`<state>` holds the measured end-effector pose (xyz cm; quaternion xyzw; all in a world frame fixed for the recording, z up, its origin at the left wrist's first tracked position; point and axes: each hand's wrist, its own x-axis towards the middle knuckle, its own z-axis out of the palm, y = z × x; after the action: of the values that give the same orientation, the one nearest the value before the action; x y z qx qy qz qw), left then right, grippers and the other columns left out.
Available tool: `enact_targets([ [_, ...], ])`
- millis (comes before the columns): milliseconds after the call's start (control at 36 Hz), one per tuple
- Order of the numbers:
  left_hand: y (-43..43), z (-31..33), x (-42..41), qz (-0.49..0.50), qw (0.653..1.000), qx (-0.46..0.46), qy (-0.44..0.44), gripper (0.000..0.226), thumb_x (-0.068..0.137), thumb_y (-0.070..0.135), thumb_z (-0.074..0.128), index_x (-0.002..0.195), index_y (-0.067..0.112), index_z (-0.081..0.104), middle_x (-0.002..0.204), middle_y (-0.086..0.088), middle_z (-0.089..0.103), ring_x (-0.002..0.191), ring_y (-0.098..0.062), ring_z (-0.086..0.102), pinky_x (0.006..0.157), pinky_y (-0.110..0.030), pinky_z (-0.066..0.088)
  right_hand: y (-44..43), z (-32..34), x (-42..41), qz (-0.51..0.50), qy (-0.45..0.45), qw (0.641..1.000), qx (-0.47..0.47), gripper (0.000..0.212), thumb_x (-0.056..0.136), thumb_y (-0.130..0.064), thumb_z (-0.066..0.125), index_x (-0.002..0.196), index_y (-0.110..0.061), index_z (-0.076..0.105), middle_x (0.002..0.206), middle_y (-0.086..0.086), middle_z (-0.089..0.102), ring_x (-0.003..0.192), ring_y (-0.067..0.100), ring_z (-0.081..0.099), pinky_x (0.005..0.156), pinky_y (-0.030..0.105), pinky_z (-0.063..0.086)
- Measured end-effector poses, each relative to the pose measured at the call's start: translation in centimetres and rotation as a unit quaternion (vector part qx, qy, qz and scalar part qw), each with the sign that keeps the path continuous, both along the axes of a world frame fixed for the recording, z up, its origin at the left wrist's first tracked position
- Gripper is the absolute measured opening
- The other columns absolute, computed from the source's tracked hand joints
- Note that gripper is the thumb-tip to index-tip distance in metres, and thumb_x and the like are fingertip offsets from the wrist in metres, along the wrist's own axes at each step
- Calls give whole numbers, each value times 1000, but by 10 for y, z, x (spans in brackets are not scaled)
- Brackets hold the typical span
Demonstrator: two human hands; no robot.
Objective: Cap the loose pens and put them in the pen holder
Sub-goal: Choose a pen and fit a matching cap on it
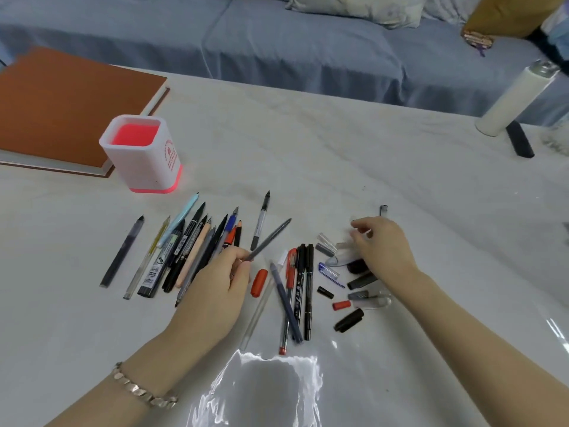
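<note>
My left hand [220, 282] pinches the lower end of a grey pen [272, 237], which points up and to the right. My right hand [381, 246] hovers with curled fingers over a scatter of loose caps [354, 282]; a clear cap [345, 245] lies under its fingertips, and I cannot tell whether it grips it. A row of several uncapped pens [184, 251] lies left of my left hand. More pens [300, 288] lie between my hands. The white and pink pen holder [143, 154] stands empty at the upper left.
An orange-brown book [67, 109] lies behind the pen holder at the far left. A white bottle [514, 101] and a black case [520, 143] sit at the right edge of the table [308, 149]. A sofa in blue cloth [308, 41] runs along the far side.
</note>
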<state>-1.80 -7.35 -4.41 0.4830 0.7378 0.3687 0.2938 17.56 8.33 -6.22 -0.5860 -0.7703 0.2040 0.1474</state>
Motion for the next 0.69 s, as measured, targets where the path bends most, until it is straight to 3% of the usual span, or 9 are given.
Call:
enact_targets([
  [111, -1, 1, 1, 3, 1000, 0, -14, 24, 94, 20, 43, 80, 39, 46, 83, -9, 63, 78, -28, 58, 62, -24, 44, 6, -1, -10, 44, -17, 999, -18, 27, 86, -22, 54, 108, -11, 65, 105, 6, 66, 101, 21, 55, 82, 27, 40],
  [222, -3, 3, 0, 0, 1000, -8, -19, 24, 94, 19, 44, 82, 39, 47, 74, 2, 60, 65, -11, 53, 63, -22, 44, 3, -8, -28, 93, -44, 994, -34, 26, 86, -25, 57, 109, -14, 63, 101, 4, 63, 102, 20, 51, 84, 31, 42],
  [333, -6, 4, -3, 7, 1000, 1, -17, 27, 92, 19, 47, 82, 45, 48, 73, 6, 60, 70, -5, 55, 65, -20, 46, -1, -11, -32, 82, -21, 996, -41, 24, 84, -18, 60, 107, -14, 64, 98, 4, 66, 99, 22, 56, 85, 35, 48],
  [389, -7, 5, -3, 5, 1000, 10, -20, 27, 91, 21, 49, 83, 47, 47, 70, 8, 59, 70, -1, 54, 64, -17, 46, -4, -9, -28, 88, -4, 996, -30, 23, 85, -17, 58, 107, -12, 65, 96, 3, 66, 96, 21, 57, 85, 31, 46],
  [472, -7, 8, -2, -1, 999, 31, -25, 28, 90, 21, 51, 83, 48, 48, 70, 17, 62, 69, 6, 54, 62, -7, 43, -13, 0, -21, 71, 133, 988, -45, 13, 85, -14, 60, 95, -16, 68, 85, -7, 60, 84, 13, 59, 72, 8, 42],
  [528, -6, 10, 1, -5, 999, 39, -34, 27, 89, 20, 52, 83, 47, 51, 76, 29, 60, 70, 6, 55, 62, -5, 43, -23, 11, -14, 65, 259, 957, -112, 14, 84, -8, 61, 90, -19, 65, 85, -6, 64, 79, 8, 65, 70, 5, 46],
  [583, -5, 11, 3, -12, 998, 42, -41, 24, 89, 21, 52, 85, 44, 53, 75, 32, 59, 71, 9, 55, 63, -3, 42, -32, 19, -6, 72, 322, 932, -146, 18, 83, -3, 60, 87, -20, 64, 84, -8, 68, 74, 0, 66, 69, 6, 48],
  [639, -5, 11, 6, -22, 998, 42, -37, 22, 89, 21, 52, 87, 42, 54, 73, 32, 59, 71, 10, 55, 63, -2, 41, -37, 21, 3, 64, 297, 942, -141, 17, 83, -6, 61, 85, -23, 64, 82, -14, 66, 72, -7, 63, 68, 6, 48],
  [694, -4, 11, 9, -28, 998, 43, -35, 22, 89, 20, 52, 86, 42, 54, 75, 31, 60, 71, 9, 55, 62, -3, 41, -38, 16, 12, 43, 217, 968, -121, 11, 83, -16, 64, 83, -27, 65, 79, -14, 64, 74, -1, 61, 71, 11, 49],
])
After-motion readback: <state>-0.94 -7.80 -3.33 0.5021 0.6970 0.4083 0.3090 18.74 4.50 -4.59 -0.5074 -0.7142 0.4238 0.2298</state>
